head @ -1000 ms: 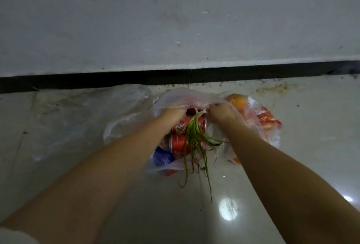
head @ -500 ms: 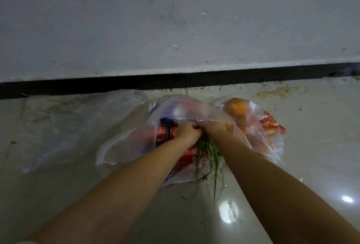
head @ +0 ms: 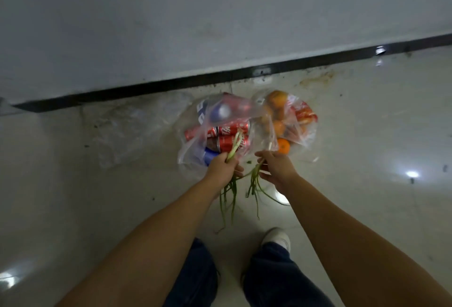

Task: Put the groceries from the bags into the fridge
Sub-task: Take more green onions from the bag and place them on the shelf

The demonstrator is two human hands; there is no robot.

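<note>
Two clear plastic bags lie on the pale tiled floor near the wall. The left bag (head: 195, 150) holds red soda cans (head: 232, 141) and blue cans. The right bag (head: 305, 137) holds oranges (head: 276, 101) and red packets; one orange (head: 283, 146) lies at its near edge. My left hand (head: 223, 166) grips a bunch of green onions (head: 236, 145), white ends up, leaves hanging below. My right hand (head: 275, 167) holds a second, thinner bunch of green onions (head: 254, 179). Both hands are above the floor, just in front of the bags.
An empty crumpled clear bag (head: 137, 130) lies to the left of the cans. A white wall with a black skirting strip (head: 244, 74) runs behind the bags. My legs and a white shoe (head: 278, 237) are at the bottom.
Both hands have pulled back out of the left bag toward me, lifting the green onions clear and splitting them into two bunches. The view has risen and tilted down.
</note>
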